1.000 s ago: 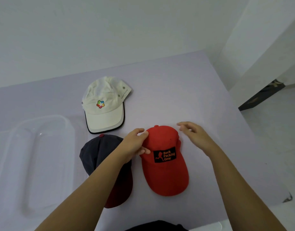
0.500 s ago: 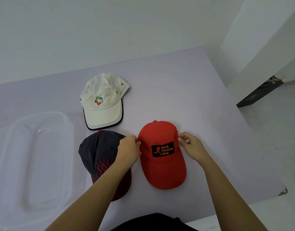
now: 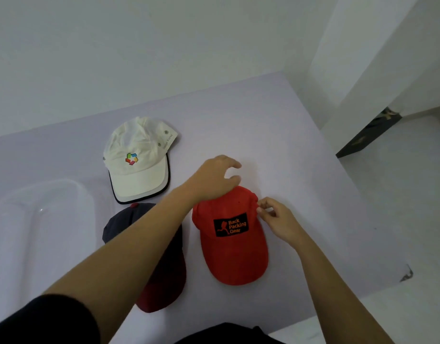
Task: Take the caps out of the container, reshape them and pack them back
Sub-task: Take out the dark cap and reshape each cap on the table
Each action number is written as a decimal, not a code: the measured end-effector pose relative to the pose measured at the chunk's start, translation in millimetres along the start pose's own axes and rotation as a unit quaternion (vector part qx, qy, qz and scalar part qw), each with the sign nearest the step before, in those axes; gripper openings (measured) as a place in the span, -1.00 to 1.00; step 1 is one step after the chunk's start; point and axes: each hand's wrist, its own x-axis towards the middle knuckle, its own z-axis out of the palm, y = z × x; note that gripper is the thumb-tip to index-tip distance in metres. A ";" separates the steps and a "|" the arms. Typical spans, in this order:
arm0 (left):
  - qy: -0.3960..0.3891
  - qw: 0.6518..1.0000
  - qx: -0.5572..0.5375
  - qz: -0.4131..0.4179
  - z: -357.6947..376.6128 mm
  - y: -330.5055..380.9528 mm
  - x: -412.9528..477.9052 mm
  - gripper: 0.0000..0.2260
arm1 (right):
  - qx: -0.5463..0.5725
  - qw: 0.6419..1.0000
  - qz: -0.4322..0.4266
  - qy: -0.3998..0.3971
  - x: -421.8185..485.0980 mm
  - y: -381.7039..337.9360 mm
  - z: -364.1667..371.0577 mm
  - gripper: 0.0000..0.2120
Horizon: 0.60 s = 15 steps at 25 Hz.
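Note:
A red cap (image 3: 232, 247) with a black "Back Packing Gear" patch lies on the pale table (image 3: 276, 135), peak toward me. My right hand (image 3: 279, 220) pinches the right side of its crown. Over the back of the crown hovers my left hand (image 3: 217, 181), fingers loosely curved and holding nothing. A white cap (image 3: 137, 160) with a coloured logo lies behind to the left. A dark navy cap with a maroon peak (image 3: 161, 289) lies left of the red one, partly hidden by my left forearm. The clear plastic container (image 3: 40, 219) stands at the far left.
The table's right edge drops to a white floor, where a dark object (image 3: 367, 135) leans by the wall. A white wall runs along the far edge of the table.
My left hand has let go of the red cap's left side and risen over the back of the crown. My right hand stays pinching the right side.

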 end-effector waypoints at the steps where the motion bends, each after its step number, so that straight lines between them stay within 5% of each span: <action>1: -0.073 0.997 0.021 0.009 5.2 7.8 12.5 -0.57 | 0.000 1.000 -0.006 0.003 -0.5 0.6 1.2 -0.93; 5: -0.287 0.948 0.124 -0.057 29.7 14.6 47.6 -0.46 | 0.048 0.999 -0.003 0.000 -2.6 -1.2 5.7 -0.91; 9: -0.310 0.944 0.071 -0.087 33.9 6.4 58.2 -0.67 | 0.204 0.979 -0.017 0.002 -4.7 1.7 18.4 -0.81; 15: -0.334 0.938 0.064 -0.073 25.5 9.1 58.7 -0.70 | 0.283 0.957 -0.045 0.050 -1.5 3.2 31.2 -0.84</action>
